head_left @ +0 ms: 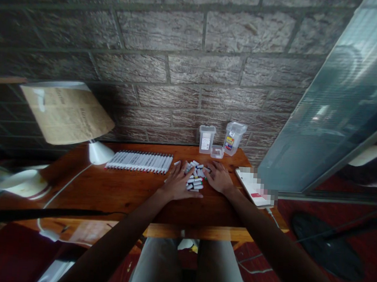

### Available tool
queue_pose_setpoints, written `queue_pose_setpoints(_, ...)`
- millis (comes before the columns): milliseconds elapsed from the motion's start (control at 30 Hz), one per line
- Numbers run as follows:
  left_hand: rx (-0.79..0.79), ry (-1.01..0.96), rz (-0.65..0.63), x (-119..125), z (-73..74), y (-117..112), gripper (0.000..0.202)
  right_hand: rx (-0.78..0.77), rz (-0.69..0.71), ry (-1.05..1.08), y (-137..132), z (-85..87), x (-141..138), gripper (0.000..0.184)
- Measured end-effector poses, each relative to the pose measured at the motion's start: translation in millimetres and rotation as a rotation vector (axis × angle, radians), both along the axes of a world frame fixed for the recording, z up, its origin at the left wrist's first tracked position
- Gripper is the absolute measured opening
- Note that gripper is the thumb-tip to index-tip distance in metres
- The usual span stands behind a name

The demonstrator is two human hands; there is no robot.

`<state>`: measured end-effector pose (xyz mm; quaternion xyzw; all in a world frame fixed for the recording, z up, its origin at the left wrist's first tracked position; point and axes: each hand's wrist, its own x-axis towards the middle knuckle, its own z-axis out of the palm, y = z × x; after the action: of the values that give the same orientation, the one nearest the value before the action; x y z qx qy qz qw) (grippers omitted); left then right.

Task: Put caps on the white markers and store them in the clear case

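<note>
A loose pile of short white markers (pixel 195 182) lies on the wooden table, some with coloured ends. My left hand (pixel 178 183) rests over the pile's left side, fingers spread and touching the markers. At the right side of the pile is my right hand (pixel 218 177), its fingers stretched out and its thumb beside the markers. Neither hand grips anything that I can see. To the left, a neat row of white markers with dark caps (pixel 140 162) lies side by side. Parts of the pile are hidden under my fingers.
Behind the pile stand two clear plastic containers (pixel 207 138), with a small clear lid (pixel 217 151) between them. A phone (pixel 255 188) with a cable lies at the right edge. A lamp (pixel 101 153) and a white cup (pixel 26 184) stand at the left. A brick wall (pixel 180 68) backs the table.
</note>
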<state>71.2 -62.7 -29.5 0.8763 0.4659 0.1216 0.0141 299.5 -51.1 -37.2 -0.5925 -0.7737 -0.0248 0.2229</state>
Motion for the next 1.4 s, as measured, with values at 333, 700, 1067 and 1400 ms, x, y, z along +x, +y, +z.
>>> queue_pose_setpoints(333,-0.079,-0.028,0.122,1,14.9,24,0.111,0.082,0.142,0.136,5,-5.0,3,0.049)
queue_pose_setpoints(700,-0.062,-0.106,-0.094,-28,15.3,-4,0.095,-0.111,0.235,-0.022,15,21.4,-2,0.065)
queue_pose_setpoints(1067,-0.083,-0.117,-0.039,-43,-6.1,-28,0.128,-0.142,0.547,-0.203,61,24.1,-67,0.047)
queue_pose_setpoints(1400,-0.07,-0.106,0.025,-18,-4.2,-14,0.138,-0.024,0.457,-0.151,44,20.7,-25,0.048)
